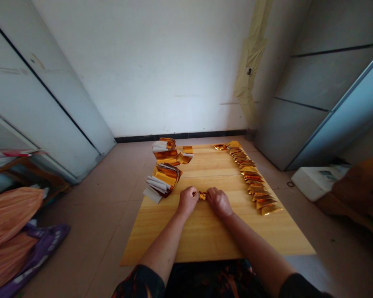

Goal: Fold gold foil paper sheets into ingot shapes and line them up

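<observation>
Fingers (210,193) pinching gold foil (202,195), left hand (188,200) near right hand (219,201), forearms (165,245) converging

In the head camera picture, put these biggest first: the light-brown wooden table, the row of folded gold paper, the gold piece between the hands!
1. Light-brown wooden table
2. Row of folded shiny gold paper
3. Small shiny gold piece

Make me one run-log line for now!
left hand: pinching gold piece | right hand: holding its other end | gold row: right side of table
</observation>
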### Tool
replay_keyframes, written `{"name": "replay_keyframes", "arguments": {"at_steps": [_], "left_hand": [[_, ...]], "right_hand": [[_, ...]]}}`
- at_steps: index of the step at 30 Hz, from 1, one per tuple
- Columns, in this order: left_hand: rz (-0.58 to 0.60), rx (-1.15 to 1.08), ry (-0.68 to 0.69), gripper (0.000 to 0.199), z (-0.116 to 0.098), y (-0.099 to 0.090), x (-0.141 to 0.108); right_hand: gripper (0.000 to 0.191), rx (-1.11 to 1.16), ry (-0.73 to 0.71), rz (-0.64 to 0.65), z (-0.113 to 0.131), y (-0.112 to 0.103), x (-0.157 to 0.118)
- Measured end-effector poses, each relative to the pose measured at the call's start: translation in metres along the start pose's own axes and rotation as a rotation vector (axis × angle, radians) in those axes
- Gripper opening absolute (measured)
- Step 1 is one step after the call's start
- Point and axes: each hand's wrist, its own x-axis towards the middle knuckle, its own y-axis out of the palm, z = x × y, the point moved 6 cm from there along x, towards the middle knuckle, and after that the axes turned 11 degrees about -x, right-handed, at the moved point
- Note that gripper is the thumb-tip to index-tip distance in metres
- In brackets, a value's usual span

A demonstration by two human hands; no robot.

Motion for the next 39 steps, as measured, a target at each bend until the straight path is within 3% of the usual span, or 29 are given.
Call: {"name": "replay_keyframes", "arguments": {"at_steps": [7,13,19,26,39], "left_hand": [[-0.002,-0.061,-0.009,0.010,0.003,0.005,0.003],[0.000,-0.117,0.006,0.038,0.001,0.007,0.002],[-0.007,-0.065,0.094,0.037,-0.002,0.008,0.003],[0.024,0.017,0.103,0.029,-0.003,0.013,0.010],[-0.105,-0.012,0.077,0.012,-0.002,-0.001,0.008]], "right_hand": [[0.016,0.001,0.027,0.055,-0.004,0.000,0.003],[0.018,-0.025,0.017,0.051,-0.002,-0.002,0.004],[0.019,-0.037,0.013,0.054,-0.005,0.000,0.005],[0.017,-0.027,0.042,0.062,-0.012,0.003,0.008],[0.007,0.047,0.021,-0.019,-0.020,-0.004,0.007]]}}
